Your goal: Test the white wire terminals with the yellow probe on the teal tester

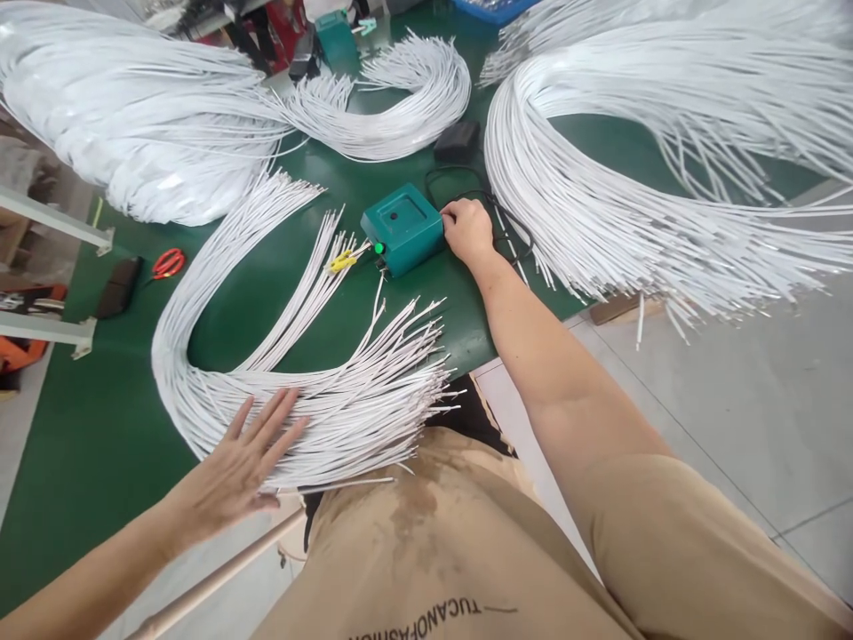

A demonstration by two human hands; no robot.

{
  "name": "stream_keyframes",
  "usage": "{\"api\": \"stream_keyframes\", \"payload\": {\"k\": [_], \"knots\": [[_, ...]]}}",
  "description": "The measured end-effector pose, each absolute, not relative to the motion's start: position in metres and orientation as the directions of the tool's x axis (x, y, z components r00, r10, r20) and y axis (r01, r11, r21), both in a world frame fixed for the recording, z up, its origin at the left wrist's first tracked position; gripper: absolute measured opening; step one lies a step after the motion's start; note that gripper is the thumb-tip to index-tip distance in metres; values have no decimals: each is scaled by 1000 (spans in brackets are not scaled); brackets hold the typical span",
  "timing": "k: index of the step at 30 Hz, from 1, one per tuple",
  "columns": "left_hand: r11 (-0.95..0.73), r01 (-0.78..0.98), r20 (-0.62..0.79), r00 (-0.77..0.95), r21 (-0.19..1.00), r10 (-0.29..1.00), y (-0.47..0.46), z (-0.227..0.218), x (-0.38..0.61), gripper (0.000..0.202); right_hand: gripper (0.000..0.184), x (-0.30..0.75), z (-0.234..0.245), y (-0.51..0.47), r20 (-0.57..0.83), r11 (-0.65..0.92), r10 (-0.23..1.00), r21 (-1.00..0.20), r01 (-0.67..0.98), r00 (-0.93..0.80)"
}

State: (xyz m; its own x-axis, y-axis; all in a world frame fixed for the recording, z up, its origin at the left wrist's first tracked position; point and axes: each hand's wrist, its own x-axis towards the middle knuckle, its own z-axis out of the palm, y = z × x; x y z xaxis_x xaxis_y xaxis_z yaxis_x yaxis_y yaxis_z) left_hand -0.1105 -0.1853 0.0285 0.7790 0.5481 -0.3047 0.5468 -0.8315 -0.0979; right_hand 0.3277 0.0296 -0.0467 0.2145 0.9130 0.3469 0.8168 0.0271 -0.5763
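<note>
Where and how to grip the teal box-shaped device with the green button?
Best bet: across its two long side walls, from above; the teal box-shaped device lies flat, with its top exposed. I'd avoid the left end, where the round green button sits and a yellow plastic-looking clip lies just beyond. The right hand is at the opposite end.

The white wires (360, 413) and green box (414, 229) looked like smooth plastic, the desk (99, 427) shiny, the shirt (459, 542) dull cloth.

Bright, even light — white wires (666, 80) washed out, top corners seemingly blurred.
</note>
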Motion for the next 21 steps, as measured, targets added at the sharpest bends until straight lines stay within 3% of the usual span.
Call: {"api": "stream_keyframes", "payload": {"k": [3,8,15,21], "knots": [[-851,515,-233,819,-102,524,-184,25,-108,94,22,327,-47,30,345,24,914,-575,818,215],[-891,452,-213,868,-34,449,-168,33,-100,95,23,326,-46,30,337,20,917,-574,818,214],[-820,572,-272,792,18,547,-151,31,-88,118,24,326,-45,28,329,3,916,-578,816,229],[-772,635,-233,755,26,613,-150,28,-89,108,24,327,-43,27,351,10,911,-544,839,216]]}}
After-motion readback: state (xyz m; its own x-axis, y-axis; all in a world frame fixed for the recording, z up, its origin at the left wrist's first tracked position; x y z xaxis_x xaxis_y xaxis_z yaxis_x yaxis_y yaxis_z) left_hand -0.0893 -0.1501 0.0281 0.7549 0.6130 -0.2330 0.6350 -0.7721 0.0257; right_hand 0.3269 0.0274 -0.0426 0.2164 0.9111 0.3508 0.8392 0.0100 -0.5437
